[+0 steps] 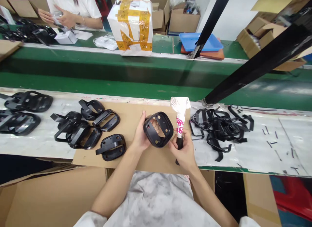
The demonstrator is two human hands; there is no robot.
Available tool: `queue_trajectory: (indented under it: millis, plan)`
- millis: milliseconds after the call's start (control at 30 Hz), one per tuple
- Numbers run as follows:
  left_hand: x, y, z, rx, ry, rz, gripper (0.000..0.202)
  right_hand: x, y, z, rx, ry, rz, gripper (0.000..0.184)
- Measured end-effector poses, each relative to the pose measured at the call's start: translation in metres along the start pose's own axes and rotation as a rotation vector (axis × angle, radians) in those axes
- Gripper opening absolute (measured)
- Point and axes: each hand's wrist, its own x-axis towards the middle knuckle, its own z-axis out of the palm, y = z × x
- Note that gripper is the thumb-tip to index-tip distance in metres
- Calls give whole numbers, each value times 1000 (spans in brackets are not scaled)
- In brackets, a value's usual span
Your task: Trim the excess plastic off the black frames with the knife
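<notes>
My left hand (pixel 142 132) grips a black plastic frame (pixel 159 129) with a rounded-square outline, screw holes and a wide slot; fingers show through the opening. In my right hand (pixel 184 149) is a hammer-shaped tool (pixel 179 123), its black handle in the fingers and its head wrapped in white material with pink print. My right fingertips are close to the frame's lower right edge; whether they touch it I cannot tell. Left of my hands, a similar black frame with a raised strap (pixel 112 147) lies on the cardboard sheet (pixel 136 158).
More black frames (pixel 85 134) lie at left. Black curved strips (pixel 224 126) are heaped at right beside small scraps. Beyond the green channel (pixel 146 87) stand a taped white box (pixel 133 25) and a blue tray (pixel 201 41). A slanted black post (pixel 243 67) rises at right; a co-worker (pixel 73 12) sits opposite.
</notes>
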Motion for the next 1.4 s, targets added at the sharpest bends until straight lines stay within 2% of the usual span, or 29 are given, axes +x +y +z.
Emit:
queue_trajectory:
  millis: [100, 167, 267, 333, 400, 467, 533, 667, 767, 867, 1000, 1133, 1267, 1400]
  plan:
    - [0, -8, -7, -22, 60, -97, 56, 2, 6, -2, -139, -1, -8, 34]
    - [-1, -13, -15, 22, 108, -88, 52, 2, 10, -4, -233, -43, 31, 26]
    - [-9, -20, -26, 305, 182, 140, 56, 4, 11, -4, -283, -62, 57, 32]
    - [-16, -24, -30, 622, 171, 325, 41, 8, 8, -1, -269, -44, 63, 35]
    - [-21, -28, -32, 861, 64, 447, 30, 13, 4, 3, -225, -29, 83, 36]
    - [-20, -30, -34, 951, -56, 516, 30, 19, 0, 6, -147, -36, 133, 38]
    - [-12, -31, -37, 942, -77, 531, 34, 23, -3, 6, -41, -59, 204, 44]
    - [18, -27, -42, 772, 85, 460, 48, 21, -8, -4, 103, -56, 283, 57]
    - [40, -21, -41, 638, 57, 426, 56, 13, -9, -18, 54, -60, 292, 50]
    - [52, -19, -36, 558, 20, 391, 61, 3, -3, -30, -61, -80, 284, 49]
    - [54, -20, -33, 590, 22, 436, 61, -3, 9, -35, -236, -59, 184, 47]
    - [51, -20, -33, 599, 24, 468, 58, 3, 14, -35, -415, -224, 93, 45]
    - [50, -18, -32, 610, 41, 480, 57, 4, 13, -37, -445, -134, 69, 49]
    - [49, -18, -31, 598, 52, 469, 56, 1, 13, -39, -499, -226, 60, 47]
